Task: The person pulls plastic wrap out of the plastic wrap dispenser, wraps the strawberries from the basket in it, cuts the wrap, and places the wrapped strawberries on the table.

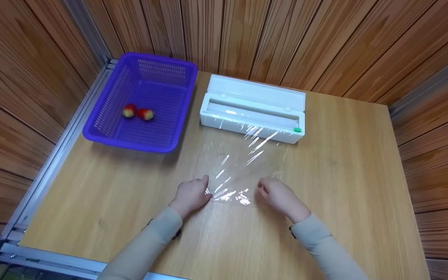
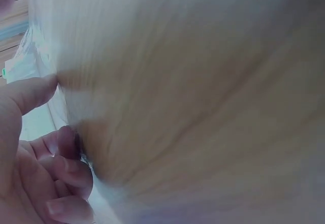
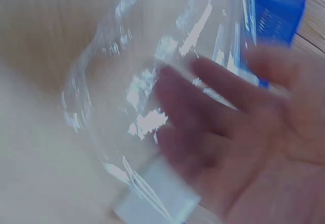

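A sheet of clear cling film (image 1: 231,171) stretches from a white cling film dispenser (image 1: 253,112) toward the person. At the sheet's near left corner, the left hand (image 1: 192,195) holds the film with curled fingers. The left wrist view shows this hand (image 2: 48,158) with thumb and fingertips at the film's edge. Beside the near right corner is the right hand (image 1: 280,197), its fingers loosely bent. Close up, the right hand (image 3: 228,127) appears blurred in front of the shiny film (image 3: 147,87), with nothing gripped between its fingers.
A purple plastic basket (image 1: 167,146) stands at the back left and holds two red-and-yellow fruits (image 1: 145,114), which look like strawberries. The dispenser's lid (image 1: 257,92) is raised, and a green slider (image 1: 297,130) sits at its right end. Wood-patterned walls (image 1: 239,39) border the table (image 1: 348,186).
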A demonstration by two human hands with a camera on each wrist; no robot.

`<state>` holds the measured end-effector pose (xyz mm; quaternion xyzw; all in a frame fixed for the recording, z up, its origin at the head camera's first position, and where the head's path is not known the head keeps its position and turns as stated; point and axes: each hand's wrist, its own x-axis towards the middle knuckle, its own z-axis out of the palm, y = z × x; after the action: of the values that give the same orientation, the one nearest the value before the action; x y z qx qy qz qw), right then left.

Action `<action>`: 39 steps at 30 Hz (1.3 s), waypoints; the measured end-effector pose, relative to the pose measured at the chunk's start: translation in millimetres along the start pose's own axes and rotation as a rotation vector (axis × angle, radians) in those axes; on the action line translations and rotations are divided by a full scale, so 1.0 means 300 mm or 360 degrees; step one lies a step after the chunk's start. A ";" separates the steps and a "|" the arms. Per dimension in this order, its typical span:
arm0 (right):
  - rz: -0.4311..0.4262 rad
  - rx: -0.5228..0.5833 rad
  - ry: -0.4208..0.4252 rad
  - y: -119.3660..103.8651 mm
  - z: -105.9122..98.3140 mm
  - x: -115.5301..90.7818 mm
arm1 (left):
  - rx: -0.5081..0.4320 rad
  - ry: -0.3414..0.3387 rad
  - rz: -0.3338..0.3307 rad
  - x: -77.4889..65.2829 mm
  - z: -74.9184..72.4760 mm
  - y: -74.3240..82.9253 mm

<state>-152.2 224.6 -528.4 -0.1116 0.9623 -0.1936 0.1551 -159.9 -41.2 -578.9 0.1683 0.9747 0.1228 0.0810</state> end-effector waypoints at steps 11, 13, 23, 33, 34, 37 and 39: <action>-0.0032 -0.0051 0.0240 0.067 0.140 0.046 | 0.0072 0.0018 0.0010 -0.010 -0.004 0.002; -0.0028 -0.0046 0.0241 0.073 0.146 0.034 | 0.0075 -0.0011 -0.0006 -0.009 -0.006 0.000; 0.0033 -0.0038 0.0199 0.086 0.154 0.011 | 0.0007 0.0027 -0.0083 -0.039 0.002 -0.051; 0.0002 -0.0024 0.0227 0.093 0.160 0.006 | -0.0290 -0.0202 -0.0202 -0.090 -0.068 -0.134; -0.0003 -0.0028 0.0232 0.093 0.161 0.005 | -0.0352 -0.0234 -0.0209 -0.093 -0.087 -0.142; -0.0017 -0.0038 0.0249 0.094 0.162 0.006 | -0.0507 -0.0236 -0.0208 -0.094 -0.162 -0.164; -0.0021 -0.0037 0.0257 0.094 0.161 0.007 | -0.0585 -0.0165 -0.0184 -0.089 -0.222 -0.183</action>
<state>-141.9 233.0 -582.8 -0.1038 0.9731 -0.1916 0.0743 -165.2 -114.6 -526.7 0.1006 0.9384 0.2849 0.1674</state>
